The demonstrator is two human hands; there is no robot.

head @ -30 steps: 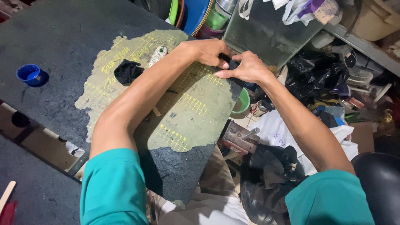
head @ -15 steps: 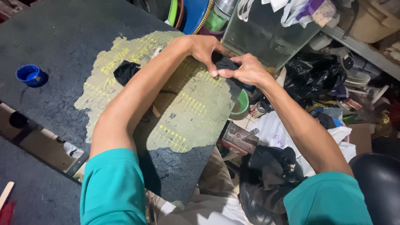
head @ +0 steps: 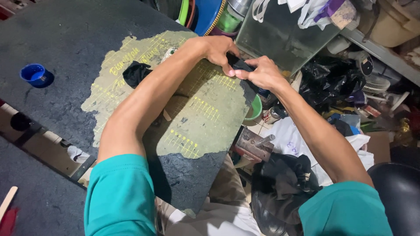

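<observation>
Head camera, looking down over my own arms in teal sleeves: both hands meet at the far right edge of the counter [head: 65,57], a dark, rough slab. My left hand [head: 218,50] is curled over a small piece of black material [head: 238,65], pinning it against the surface, while my right hand [head: 262,72] grips the same piece from the other side, thumb and fingers closed on it. Working it between two hands at the very edge seems to give me something firm to press against and room for my right wrist to hang off the side. Under my hands lies a worn, yellow-green cutting mat [head: 197,122] with faded grid marks, likely there to protect the slab. A second scrap of black cloth [head: 135,73] rests on the mat just beside my left forearm, within easy reach. Well apart, toward the left of the counter, stands a small blue cup [head: 34,73]. Below the counter's edge are a green bowl [head: 256,109], a heap of black fabric [head: 280,179] near my lap, and black plastic bags [head: 328,83] amid cluttered shelves on the right.
</observation>
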